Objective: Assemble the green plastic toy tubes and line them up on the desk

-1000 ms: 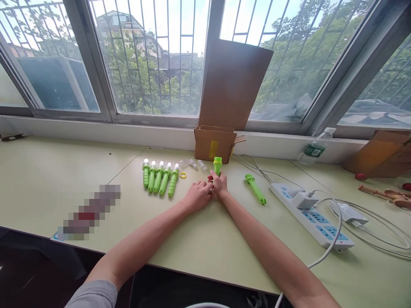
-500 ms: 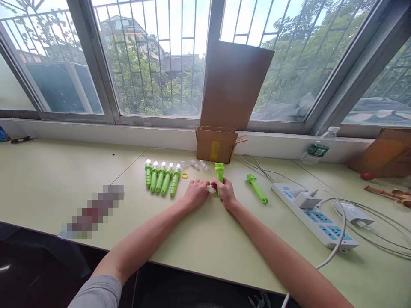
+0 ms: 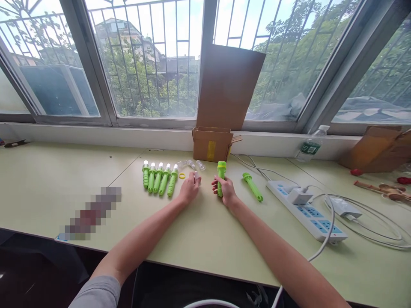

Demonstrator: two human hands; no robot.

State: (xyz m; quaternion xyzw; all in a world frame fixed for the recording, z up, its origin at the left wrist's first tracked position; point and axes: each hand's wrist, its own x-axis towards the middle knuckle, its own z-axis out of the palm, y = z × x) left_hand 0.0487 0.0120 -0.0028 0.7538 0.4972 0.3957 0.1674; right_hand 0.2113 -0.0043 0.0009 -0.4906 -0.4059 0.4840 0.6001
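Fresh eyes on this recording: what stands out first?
First, the five white-tipped green tubes lined up left of the left hand. Next, the bright green tube held in the right hand. Behind, a tall brown cardboard sheet stands before the window.

Clear pc. [image 3: 197,174] part-hid by L hand [image 3: 190,188], dtls unclear.

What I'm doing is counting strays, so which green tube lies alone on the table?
The green tube between the right hand and the power strip; five white-topped ones lie grouped together, and another is in that hand.
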